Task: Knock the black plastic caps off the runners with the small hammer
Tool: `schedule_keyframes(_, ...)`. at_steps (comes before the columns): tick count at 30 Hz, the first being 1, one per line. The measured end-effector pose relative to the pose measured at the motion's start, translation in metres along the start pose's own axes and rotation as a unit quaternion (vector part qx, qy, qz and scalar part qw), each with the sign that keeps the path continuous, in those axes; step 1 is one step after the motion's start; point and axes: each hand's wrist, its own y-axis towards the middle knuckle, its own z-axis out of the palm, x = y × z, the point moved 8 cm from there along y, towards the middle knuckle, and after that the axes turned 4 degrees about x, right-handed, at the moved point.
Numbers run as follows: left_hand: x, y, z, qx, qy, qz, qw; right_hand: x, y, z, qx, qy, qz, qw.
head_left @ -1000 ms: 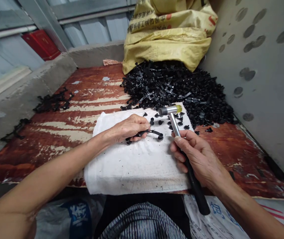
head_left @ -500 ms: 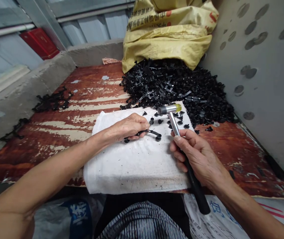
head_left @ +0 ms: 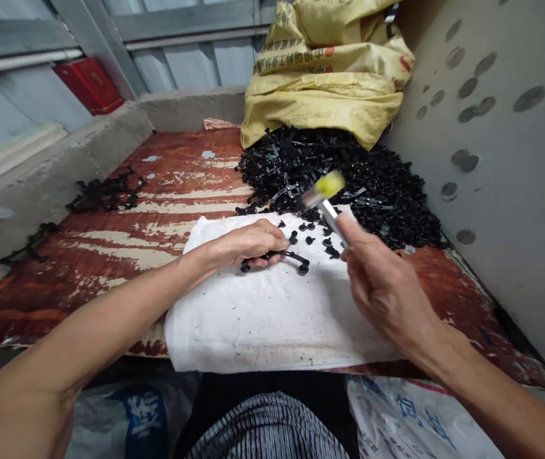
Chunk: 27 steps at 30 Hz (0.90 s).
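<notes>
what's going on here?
A person works bare-handed at a worn table. The left hand holds a black part over a white cloth. The right hand grips a hammer, its yellow-ended head blurred and apart from the part. Small black pegs lie loose on the cloth. Behind it, a heap of black pieces sits at the mouth of a yellow sack; more pieces lie off to the left.

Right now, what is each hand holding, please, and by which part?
Left hand: a black linkage arm, near its middle. Right hand: a yellow-tipped mallet, by its handle.
</notes>
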Motion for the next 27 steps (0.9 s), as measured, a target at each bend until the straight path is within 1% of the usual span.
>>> schedule_keyframes(2, 0.001, 0.000, 0.000, -0.003, -0.005, -0.003, 1.000, 0.000, 0.002, 0.010, 0.055, -0.042, -0.013, 0.998)
schedule_keyframes(3, 0.002, 0.001, 0.000, -0.004, -0.008, -0.004, 1.000, 0.003, 0.002, 0.010, 0.061, -0.047, -0.026, 0.997)
schedule_keyframes(4, 0.004, 0.001, 0.000, -0.003, -0.013, -0.004, 1.000, 0.008, 0.002, 0.007, 0.043, -0.043, -0.044, 0.997)
schedule_keyframes(7, 0.009, 0.003, 0.000, 0.006, -0.033, -0.002, 0.999, 0.024, -0.002, -0.015, -0.070, -0.017, -0.088, 0.994)
schedule_keyframes(8, 0.010, 0.004, 0.000, 0.010, -0.035, 0.001, 0.999, 0.025, -0.003, -0.017, -0.087, -0.023, -0.083, 0.992)
schedule_keyframes(9, 0.010, 0.004, 0.000, 0.012, -0.033, 0.003, 0.999, 0.022, -0.003, -0.016, -0.085, -0.038, -0.069, 0.993)
schedule_keyframes(10, 0.009, 0.004, 0.000, 0.010, -0.028, 0.004, 1.000, 0.018, -0.002, -0.008, -0.043, -0.058, -0.050, 0.996)
schedule_keyframes(11, 0.008, 0.004, -0.001, 0.007, -0.022, 0.004, 1.000, 0.011, -0.001, 0.002, 0.016, -0.073, -0.028, 0.997)
schedule_keyframes(12, 0.007, 0.003, -0.001, 0.003, -0.015, 0.002, 1.000, 0.005, -0.001, 0.009, 0.049, -0.079, -0.013, 0.996)
schedule_keyframes(13, 0.006, 0.002, -0.001, 0.000, -0.012, -0.003, 1.000, 0.002, -0.001, 0.011, 0.057, -0.072, -0.008, 0.996)
schedule_keyframes(16, 0.003, 0.001, 0.003, -0.006, -0.004, -0.014, 1.000, -0.002, 0.000, 0.006, 0.009, -0.032, -0.006, 0.999)
schedule_keyframes(17, 0.002, 0.000, 0.005, -0.007, -0.002, -0.012, 1.000, -0.002, 0.000, 0.005, 0.003, -0.026, -0.004, 1.000)
schedule_keyframes(19, 0.001, -0.002, 0.008, -0.011, 0.009, -0.002, 1.000, -0.003, 0.001, 0.010, 0.031, -0.020, 0.006, 0.999)
schedule_keyframes(21, 0.001, -0.008, 0.001, -0.026, 0.043, 0.010, 0.999, -0.006, 0.000, 0.014, 0.055, 0.010, 0.030, 0.998)
schedule_keyframes(22, 0.002, -0.014, -0.009, -0.046, 0.069, 0.010, 0.997, -0.008, -0.001, 0.014, 0.053, 0.044, 0.053, 0.996)
schedule_keyframes(23, 0.003, -0.023, -0.025, -0.075, 0.097, 0.007, 0.992, -0.011, -0.003, 0.014, 0.050, 0.091, 0.085, 0.991)
schedule_keyframes(24, 0.005, -0.035, -0.048, -0.119, 0.127, -0.004, 0.985, -0.015, -0.006, 0.015, 0.048, 0.151, 0.125, 0.979)
schedule_keyframes(26, 0.009, -0.072, -0.109, -0.251, 0.141, -0.037, 0.957, -0.022, -0.016, 0.022, 0.050, 0.275, 0.200, 0.939)
schedule_keyframes(27, 0.011, -0.096, -0.142, -0.325, 0.131, -0.063, 0.935, -0.023, -0.021, 0.028, 0.054, 0.327, 0.230, 0.915)
